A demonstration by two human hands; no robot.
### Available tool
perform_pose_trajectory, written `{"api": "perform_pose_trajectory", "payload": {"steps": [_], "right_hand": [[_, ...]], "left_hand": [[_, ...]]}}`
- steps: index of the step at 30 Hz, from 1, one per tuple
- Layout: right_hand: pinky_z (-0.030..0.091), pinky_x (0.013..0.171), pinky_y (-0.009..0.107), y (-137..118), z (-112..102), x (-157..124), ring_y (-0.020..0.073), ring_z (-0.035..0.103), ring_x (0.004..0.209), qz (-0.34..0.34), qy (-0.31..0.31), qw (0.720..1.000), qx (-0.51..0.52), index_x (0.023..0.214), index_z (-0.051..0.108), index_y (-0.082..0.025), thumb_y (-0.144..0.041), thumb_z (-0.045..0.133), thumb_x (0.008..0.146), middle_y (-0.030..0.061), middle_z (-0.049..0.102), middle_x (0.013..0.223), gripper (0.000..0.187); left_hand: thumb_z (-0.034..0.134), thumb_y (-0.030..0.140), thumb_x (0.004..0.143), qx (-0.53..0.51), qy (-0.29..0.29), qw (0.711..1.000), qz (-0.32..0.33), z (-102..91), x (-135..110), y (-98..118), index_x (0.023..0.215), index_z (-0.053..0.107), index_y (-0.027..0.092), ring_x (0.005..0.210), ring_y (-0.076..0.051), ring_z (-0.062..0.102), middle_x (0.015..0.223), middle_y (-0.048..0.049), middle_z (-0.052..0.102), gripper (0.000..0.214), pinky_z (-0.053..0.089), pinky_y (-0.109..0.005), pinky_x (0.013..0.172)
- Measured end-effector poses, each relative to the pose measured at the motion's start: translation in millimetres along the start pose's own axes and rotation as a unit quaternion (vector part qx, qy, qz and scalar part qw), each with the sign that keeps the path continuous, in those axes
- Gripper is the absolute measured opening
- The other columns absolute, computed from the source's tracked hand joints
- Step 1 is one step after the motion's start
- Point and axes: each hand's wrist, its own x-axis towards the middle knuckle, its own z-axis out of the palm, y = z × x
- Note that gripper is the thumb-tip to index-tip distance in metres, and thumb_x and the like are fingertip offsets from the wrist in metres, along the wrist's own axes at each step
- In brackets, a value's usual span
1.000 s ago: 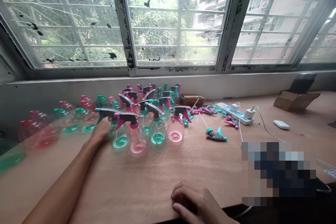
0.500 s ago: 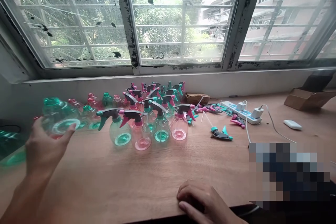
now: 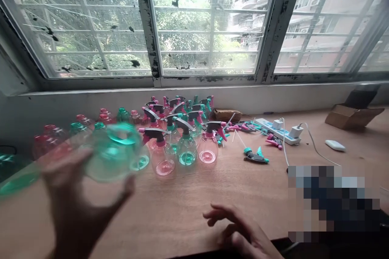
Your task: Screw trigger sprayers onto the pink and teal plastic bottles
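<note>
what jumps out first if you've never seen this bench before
The left hand holds up a clear green bottle with no sprayer on it, blurred, at the left front of the wooden table. Behind it, a crowd of pink and green spray bottles stands mid-table under the big window, with a loose trigger head lying to their right. The right hand is open at the near edge.

no text, label, brand or number can be read anywhere. the white power strip [image 3: 275, 130] bears small blue marks, too small to make out. left of the strip, the green bottle [image 3: 114, 153] held in the left hand [image 3: 75, 206] is blurred, and no lettering can be told on it. in front of the strip, a pixelated patch [image 3: 331, 198] hides whatever lies under it.
</note>
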Motion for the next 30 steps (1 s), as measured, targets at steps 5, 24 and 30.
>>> {"api": "perform_pose_trajectory", "payload": {"steps": [5, 24, 30], "right_hand": [[0.059, 0.090, 0.046, -4.4, 0.4, 1.5, 0.0364, 0.055, 0.134, -0.036, 0.069, 0.979, 0.190, 0.144, 0.051, -0.044, -0.077, 0.066, 0.075, 0.0067, 0.059, 0.150, 0.078], [0.063, 0.060, 0.033, 1.3, 3.5, 7.6, 0.0216, 0.072, 0.063, 0.043, 0.207, 0.977, 0.005, 0.110, 0.071, -0.022, -0.050, 0.065, 0.092, 0.0089, 0.078, 0.101, 0.033], [0.063, 0.056, 0.029, 0.5, 5.4, 9.3, 0.0205, 0.073, 0.061, 0.011, 0.204, 0.976, -0.070, 0.110, 0.071, -0.024, -0.047, 0.059, 0.097, 0.0052, 0.077, 0.088, 0.029]], "left_hand": [[0.064, 0.006, 0.088, -0.135, -0.201, 0.951, 0.193, 16.4, -73.0, 71.1, 0.161, 0.018, 0.028, 0.138, -0.040, 0.045, 0.142, -0.0164, 0.043, 0.089, 0.045, -0.056, 0.110], [0.046, 0.026, 0.101, -0.179, -0.305, 0.924, 0.147, 65.1, -70.6, 110.6, 0.123, 0.059, 0.006, 0.096, -0.036, 0.070, 0.106, -0.0208, 0.074, 0.032, 0.062, -0.050, 0.080], [0.041, 0.014, 0.099, -0.202, -0.299, 0.923, 0.132, 66.1, -68.4, 111.4, 0.120, 0.060, 0.008, 0.093, -0.034, 0.068, 0.101, -0.0183, 0.073, 0.029, 0.060, -0.048, 0.078]]}}
